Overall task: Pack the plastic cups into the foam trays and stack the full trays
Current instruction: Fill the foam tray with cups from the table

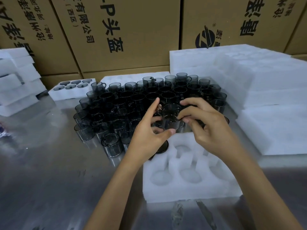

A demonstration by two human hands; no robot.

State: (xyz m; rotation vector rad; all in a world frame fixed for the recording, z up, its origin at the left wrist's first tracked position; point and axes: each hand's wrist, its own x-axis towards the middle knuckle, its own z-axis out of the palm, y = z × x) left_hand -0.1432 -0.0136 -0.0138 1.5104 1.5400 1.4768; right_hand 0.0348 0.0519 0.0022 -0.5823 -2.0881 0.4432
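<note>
Cup (171, 117) gripped by both hands' fingers (184, 113) above foam tray (186, 188)

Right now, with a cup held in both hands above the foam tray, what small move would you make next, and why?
Probably lower the cup into one of the near open pockets of the foam tray. The left hand and right hand hold it just past the tray's far edge; several pockets show open, and one far-left pocket seems to hold a dark cup.
</note>
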